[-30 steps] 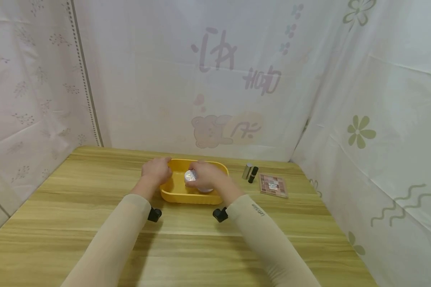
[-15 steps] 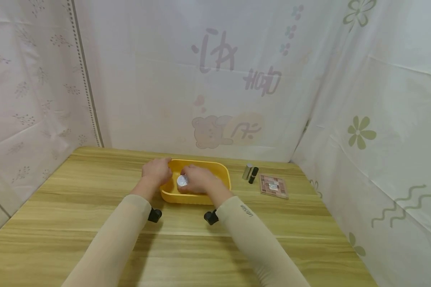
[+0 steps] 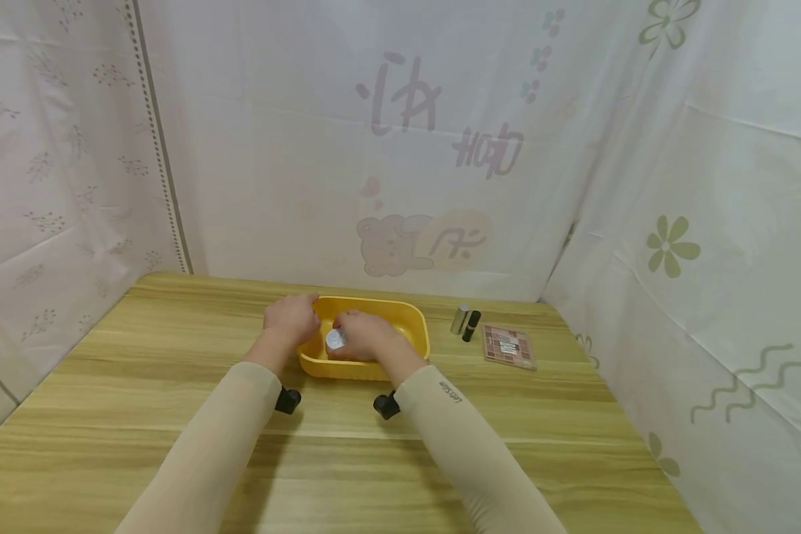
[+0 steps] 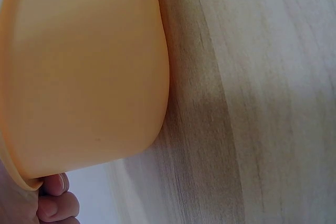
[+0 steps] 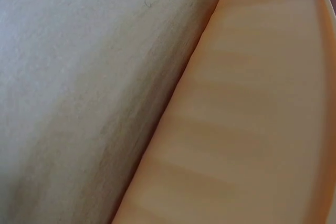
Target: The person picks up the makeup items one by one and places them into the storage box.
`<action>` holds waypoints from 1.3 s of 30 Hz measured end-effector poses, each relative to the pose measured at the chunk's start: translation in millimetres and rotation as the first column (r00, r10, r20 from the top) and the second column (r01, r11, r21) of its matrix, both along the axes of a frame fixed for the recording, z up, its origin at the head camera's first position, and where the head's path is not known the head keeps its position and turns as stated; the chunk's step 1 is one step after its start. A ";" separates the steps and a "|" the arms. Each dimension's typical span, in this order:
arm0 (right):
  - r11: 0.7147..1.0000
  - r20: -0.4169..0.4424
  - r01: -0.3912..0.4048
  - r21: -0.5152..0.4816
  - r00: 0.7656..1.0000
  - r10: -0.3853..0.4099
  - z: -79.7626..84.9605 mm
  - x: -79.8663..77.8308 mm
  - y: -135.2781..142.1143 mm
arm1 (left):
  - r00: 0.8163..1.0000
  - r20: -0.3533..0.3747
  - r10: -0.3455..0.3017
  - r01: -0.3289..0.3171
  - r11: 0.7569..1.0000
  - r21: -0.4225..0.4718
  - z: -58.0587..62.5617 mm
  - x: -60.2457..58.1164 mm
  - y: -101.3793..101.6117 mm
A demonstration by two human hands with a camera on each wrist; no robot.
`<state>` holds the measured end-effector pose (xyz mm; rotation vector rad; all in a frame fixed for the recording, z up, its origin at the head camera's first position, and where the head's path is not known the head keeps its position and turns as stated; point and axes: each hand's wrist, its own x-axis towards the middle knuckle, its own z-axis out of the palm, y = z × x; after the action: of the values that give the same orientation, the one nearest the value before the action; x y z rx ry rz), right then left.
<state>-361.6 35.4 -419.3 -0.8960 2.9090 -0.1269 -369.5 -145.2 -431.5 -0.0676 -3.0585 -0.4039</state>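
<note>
A yellow storage bin [image 3: 363,371] with rounded corners stands on the table. My left hand [image 3: 291,317] grips its left rim; in the left wrist view curled fingers [image 4: 59,206] show under the lip. Inside the bin, my right hand [image 3: 368,335] holds a white object [image 3: 335,339] with a round, flat end facing left and towards me. Most of that object is hidden behind the fingers, so I cannot tell its kind. The right wrist view has the bin's outer wall [image 5: 231,114] but not the held object.
Right of the bin stand a silver tube [image 3: 460,319] and a black lipstick tube [image 3: 471,326]. Beside them lies a flat eyeshadow palette [image 3: 509,345]. Patterned white curtains [image 3: 294,148] rise behind the wood-grain table [image 3: 334,475] and along both sides.
My right hand has carried the white object leftward and slightly down inside the bin, towards its left end. The left hand has stayed on the rim.
</note>
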 end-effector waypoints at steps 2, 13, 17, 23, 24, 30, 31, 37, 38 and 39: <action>1.000 0.003 0.006 0.005 1.000 -0.006 -0.4 -0.2 0.0 | 1.000 -0.001 0.000 0.000 1.000 0.000 0.5 0.4 0.6; 1.000 0.018 0.026 0.008 1.000 -0.026 -1.9 -0.4 1.4 | 1.000 -0.005 -0.003 0.003 1.000 -0.003 2.7 1.8 3.0; 0.999 0.015 0.031 0.007 0.999 -0.031 -0.5 -0.2 2.4 | 1.000 -0.006 -0.002 0.002 1.000 -0.006 2.4 1.9 3.3; 0.999 0.017 0.034 0.012 0.999 -0.035 1.8 1.1 4.2 | 1.000 0.002 -0.001 0.001 1.000 0.003 3.2 2.5 2.5; 0.999 0.018 0.036 0.010 0.999 -0.036 2.5 1.5 4.6 | 1.000 0.002 0.001 -0.001 1.000 0.005 3.3 2.6 2.3; 0.999 0.025 0.040 -0.011 0.999 -0.040 6.7 3.9 7.3 | 1.000 0.009 -0.004 0.004 1.000 0.000 2.6 2.4 1.5; 0.999 0.026 0.040 -0.016 0.999 -0.039 7.3 4.4 7.8 | 1.000 0.008 -0.004 0.004 1.000 -0.002 2.4 2.4 1.3; 0.998 0.040 0.044 -0.038 0.998 -0.042 11.0 6.0 10.0 | 1.000 0.004 -0.009 0.009 1.000 -0.003 2.4 2.5 0.9; 0.998 0.044 0.043 -0.041 0.998 -0.041 11.6 5.9 10.5 | 1.000 0.006 -0.009 0.009 1.000 -0.002 2.6 2.5 0.7; 0.998 0.045 0.042 -0.045 0.998 -0.040 12.5 5.7 11.2 | 1.000 0.007 -0.007 0.007 1.000 0.000 2.8 2.4 0.5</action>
<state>-355.9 46.6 -406.8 -0.8291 2.8958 -0.2138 -367.1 -144.7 -428.7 -0.0774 -3.0660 -0.4052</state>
